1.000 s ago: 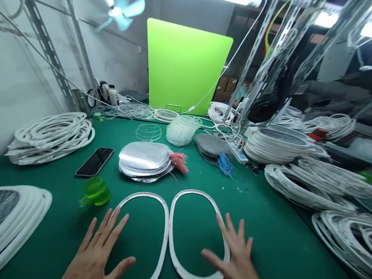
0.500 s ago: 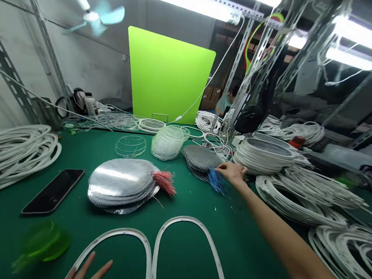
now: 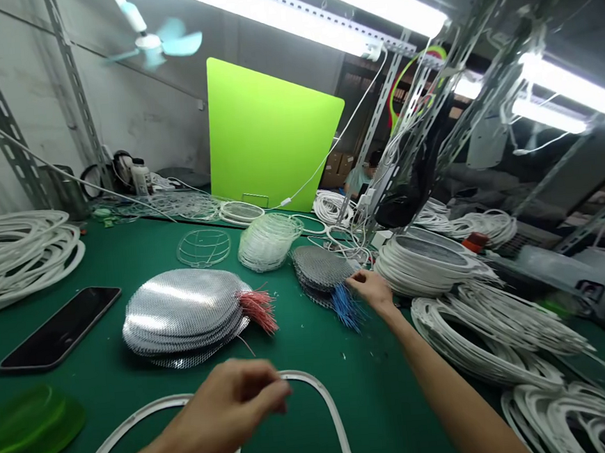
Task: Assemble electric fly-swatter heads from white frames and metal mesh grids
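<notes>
My right hand (image 3: 373, 289) reaches out over the green table and pinches the right edge of the pile of dark grey mesh discs (image 3: 322, 267). A bundle of blue wire ends (image 3: 345, 308) hangs from that pile just below the fingers. My left hand (image 3: 237, 399), slightly blurred, is in the air above two white U-shaped frames (image 3: 323, 396). Its fingers are curled, and I see nothing in them. Beyond it lies a larger pile of silvery mesh discs (image 3: 183, 309), with red wire ends (image 3: 258, 310) on its right side.
A phone (image 3: 62, 328) and a translucent green object (image 3: 40, 423) lie at left, near coiled white tubing (image 3: 19, 256). Clear plastic rings (image 3: 267, 242) and a wire guard (image 3: 204, 248) lie farther back. White rings (image 3: 420, 262) are stacked at right. A green board (image 3: 274, 131) stands behind.
My left hand has risen from the white frame, moved right and curled its spread fingers. My right hand stays at the grey mesh edge. The view has shifted slightly.
</notes>
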The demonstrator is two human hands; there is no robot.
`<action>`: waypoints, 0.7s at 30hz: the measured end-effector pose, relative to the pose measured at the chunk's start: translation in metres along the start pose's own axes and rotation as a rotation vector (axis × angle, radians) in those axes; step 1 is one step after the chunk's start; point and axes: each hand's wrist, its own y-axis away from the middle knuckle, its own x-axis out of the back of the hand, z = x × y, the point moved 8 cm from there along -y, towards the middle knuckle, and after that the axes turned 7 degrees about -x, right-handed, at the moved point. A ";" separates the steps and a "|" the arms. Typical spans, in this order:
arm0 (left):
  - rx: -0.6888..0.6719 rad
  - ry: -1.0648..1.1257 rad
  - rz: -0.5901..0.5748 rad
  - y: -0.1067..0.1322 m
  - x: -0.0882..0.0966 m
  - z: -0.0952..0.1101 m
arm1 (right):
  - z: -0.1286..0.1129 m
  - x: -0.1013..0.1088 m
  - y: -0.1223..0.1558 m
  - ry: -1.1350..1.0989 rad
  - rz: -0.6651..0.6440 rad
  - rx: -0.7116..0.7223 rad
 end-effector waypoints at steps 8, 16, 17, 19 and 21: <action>-0.119 -0.572 0.166 -0.177 0.008 0.031 | 0.040 0.001 -0.022 -0.172 -0.030 -0.133; -0.251 -0.829 0.038 -0.257 -0.008 0.010 | 0.050 -0.005 -0.072 -0.120 -0.103 -0.326; -0.245 -0.850 0.017 -0.261 -0.009 0.004 | 0.052 -0.005 -0.074 -0.123 -0.111 -0.349; -0.242 -0.887 -0.007 -0.266 -0.010 -0.005 | 0.058 -0.006 -0.075 -0.153 -0.118 -0.390; -0.254 -0.916 -0.004 -0.268 -0.011 -0.010 | 0.067 -0.006 -0.073 -0.224 -0.115 -0.421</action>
